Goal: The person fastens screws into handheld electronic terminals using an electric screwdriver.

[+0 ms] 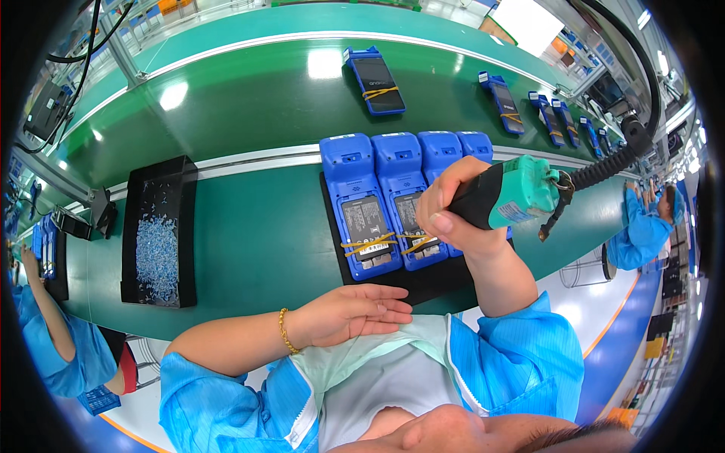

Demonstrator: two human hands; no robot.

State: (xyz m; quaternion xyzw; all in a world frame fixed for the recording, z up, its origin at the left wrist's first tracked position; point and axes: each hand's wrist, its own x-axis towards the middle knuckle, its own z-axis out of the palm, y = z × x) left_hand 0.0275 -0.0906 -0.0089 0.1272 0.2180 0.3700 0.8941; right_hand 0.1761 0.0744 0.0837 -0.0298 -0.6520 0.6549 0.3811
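My right hand (464, 208) is wrapped round a teal and black electric screwdriver (521, 195), held over the right part of a row of blue handheld terminals. Its tip is hidden behind my hand and the terminals. Several terminals lie back up, side by side, on a black mat (445, 281); the leftmost terminal (366, 219) shows a battery and a crossed yellow rubber band (370, 244). My left hand (362, 309), with a gold bracelet (285, 332) at the wrist, rests at the near bench edge below the mat. Its fingers are stretched out and hold nothing.
A black tray (187, 257) with many small bluish pieces stands on the left of the bench. Beyond a metal rail, more terminals (377, 84) lie on a green belt (249, 90). A coiled cable (608, 167) leads from the screwdriver. Co-workers sit at left (57, 347) and right (642, 226).
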